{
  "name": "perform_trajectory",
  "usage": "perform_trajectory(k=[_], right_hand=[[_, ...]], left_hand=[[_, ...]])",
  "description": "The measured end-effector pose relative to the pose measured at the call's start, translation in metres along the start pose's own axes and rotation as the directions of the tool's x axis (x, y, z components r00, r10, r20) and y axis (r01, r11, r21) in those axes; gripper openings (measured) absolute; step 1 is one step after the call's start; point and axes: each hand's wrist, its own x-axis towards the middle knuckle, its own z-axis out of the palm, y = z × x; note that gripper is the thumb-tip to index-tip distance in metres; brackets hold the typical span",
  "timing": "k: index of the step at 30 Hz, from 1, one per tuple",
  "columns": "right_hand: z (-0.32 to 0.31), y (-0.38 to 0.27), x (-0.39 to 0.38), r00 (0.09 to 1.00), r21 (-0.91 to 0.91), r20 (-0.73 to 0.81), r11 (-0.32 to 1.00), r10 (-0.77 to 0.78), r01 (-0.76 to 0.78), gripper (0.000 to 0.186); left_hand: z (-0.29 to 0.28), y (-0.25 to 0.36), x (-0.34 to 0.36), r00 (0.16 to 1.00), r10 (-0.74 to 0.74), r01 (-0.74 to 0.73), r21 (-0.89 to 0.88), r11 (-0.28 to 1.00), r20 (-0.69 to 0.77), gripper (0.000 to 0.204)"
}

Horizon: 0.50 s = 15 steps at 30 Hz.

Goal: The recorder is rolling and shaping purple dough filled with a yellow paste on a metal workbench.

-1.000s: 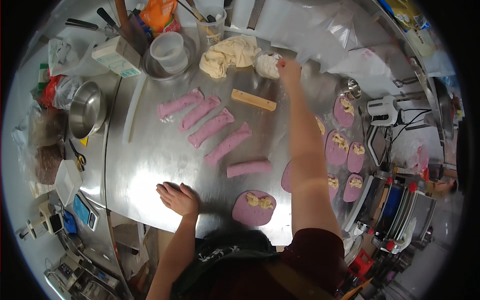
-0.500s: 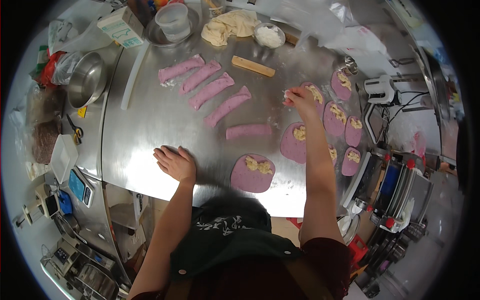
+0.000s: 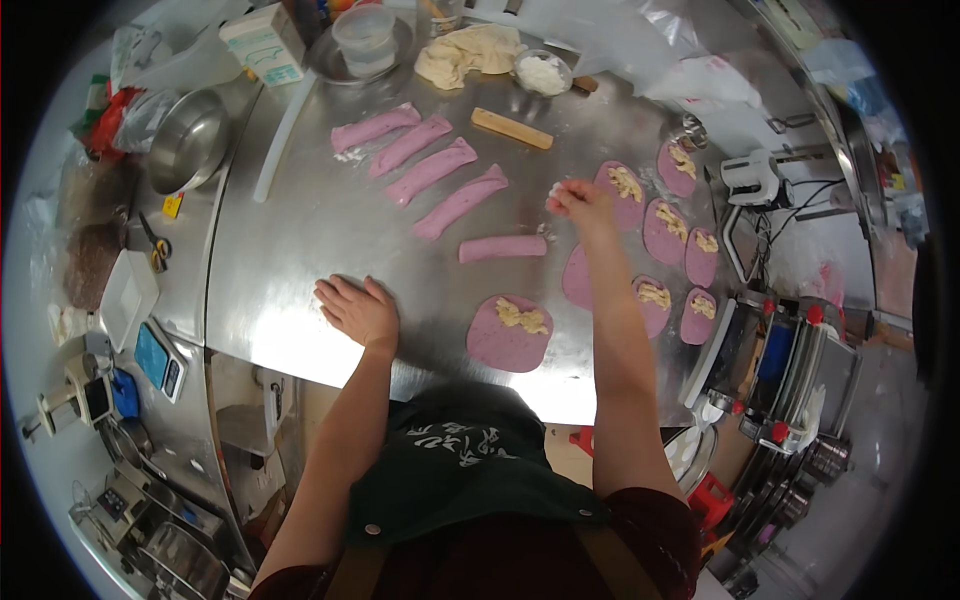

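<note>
My left hand [image 3: 358,308] lies flat, fingers spread, on the steel table [image 3: 290,240]. My right hand [image 3: 578,200] hovers over the table with its fingertips pinched on a bit of white flour [image 3: 553,190]. It is just right of the nearest purple dough log [image 3: 503,248]. Several more purple logs [image 3: 432,170] lie in a slanted row behind. A flat purple round with pale filling [image 3: 508,332] sits near the front edge. Another round [image 3: 576,280] is partly hidden by my right forearm. Several filled rounds [image 3: 665,230] lie to the right.
A wooden stick [image 3: 512,128], a small flour bowl [image 3: 543,72] and a pale dough lump [image 3: 468,52] sit at the back. A steel bowl [image 3: 188,150], a carton [image 3: 262,45] and a scale [image 3: 158,360] are at the left. A roller machine [image 3: 775,360] stands at the right.
My right hand has drawn back from the flour bowl at the far edge to the middle of the table beside the filled rounds. My left hand has stayed flat on the table.
</note>
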Motion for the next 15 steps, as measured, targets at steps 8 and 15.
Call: perform_trajectory(k=[8,15], right_hand=[[0.133,0.06,-0.098,0.928,-0.103,0.371,0.995,0.019,0.021,0.009],[0.17,0.074,-0.14,0.822,-0.357,0.403,0.758,-0.403,0.547,0.014]], left_hand=[[0.0,0.004,-0.001,0.999,0.015,-0.017,-0.092,0.996,-0.028,0.063],[-0.009,-0.032,0.004,0.991,-0.043,-0.048,-0.642,0.765,-0.126,0.04]])
